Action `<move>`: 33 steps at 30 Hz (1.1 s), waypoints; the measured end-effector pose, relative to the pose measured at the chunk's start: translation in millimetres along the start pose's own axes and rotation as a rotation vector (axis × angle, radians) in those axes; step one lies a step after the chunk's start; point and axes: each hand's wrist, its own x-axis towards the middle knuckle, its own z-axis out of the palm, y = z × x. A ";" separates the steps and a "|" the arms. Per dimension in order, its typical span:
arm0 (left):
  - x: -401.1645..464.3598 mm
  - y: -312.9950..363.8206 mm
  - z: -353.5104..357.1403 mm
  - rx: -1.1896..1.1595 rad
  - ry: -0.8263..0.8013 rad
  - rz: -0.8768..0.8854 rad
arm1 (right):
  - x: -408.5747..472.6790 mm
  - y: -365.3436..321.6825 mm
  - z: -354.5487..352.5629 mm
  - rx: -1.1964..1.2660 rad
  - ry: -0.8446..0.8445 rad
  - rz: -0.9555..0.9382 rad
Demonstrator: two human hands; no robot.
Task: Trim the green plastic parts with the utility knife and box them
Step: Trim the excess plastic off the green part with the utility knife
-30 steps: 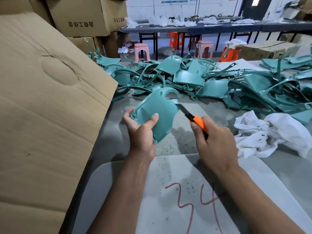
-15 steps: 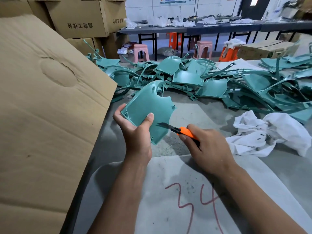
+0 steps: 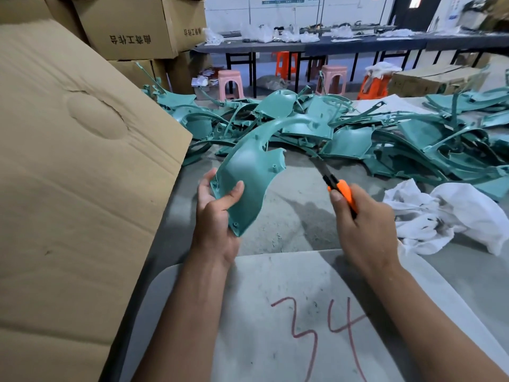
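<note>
My left hand (image 3: 217,213) grips the green plastic part (image 3: 248,183) upright, its long axis rising away from me. My right hand (image 3: 363,224), fisted around the utility knife (image 3: 340,190), sits apart to its right.

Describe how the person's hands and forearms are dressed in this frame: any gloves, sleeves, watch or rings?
Both are bare. The left hand and right hand wear no gloves, and no ring shows on the visible fingers. Both forearms are uncovered right down to the bottom edge of the picture, with no sleeve, cuff, watch or wristband in view. No markings or bandages can be seen on either arm.
</note>
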 end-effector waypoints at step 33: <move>-14.8 -22.2 14.3 -0.318 -0.201 -0.600 | -6.2 -19.3 11.8 0.339 -0.055 -0.043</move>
